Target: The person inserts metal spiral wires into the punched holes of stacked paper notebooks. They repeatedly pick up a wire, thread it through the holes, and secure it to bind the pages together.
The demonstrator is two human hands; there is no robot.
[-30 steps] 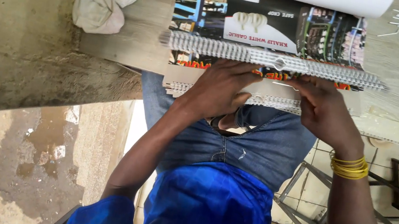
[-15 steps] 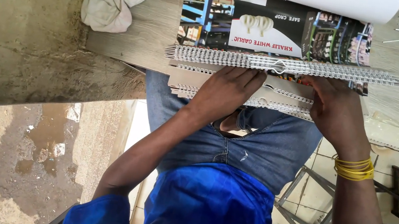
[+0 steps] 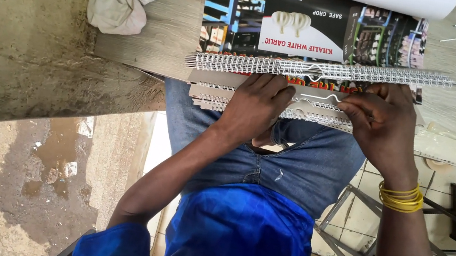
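Left hand (image 3: 255, 105): I see it flat, fingers together, pressing the calendar stack (image 3: 311, 56) at the table edge (image 3: 150, 44).
Right hand (image 3: 382, 124): pinched shut on a wire hanger (image 3: 319, 99) — beside the binding coil (image 3: 321, 71).

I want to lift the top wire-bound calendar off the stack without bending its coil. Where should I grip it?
Judging by its pose, grip the wire-bound calendar by its flat printed sheets at the bare left edge, coming in from the side. The wire coil runs across the full width near the hands and looks easy to crush.
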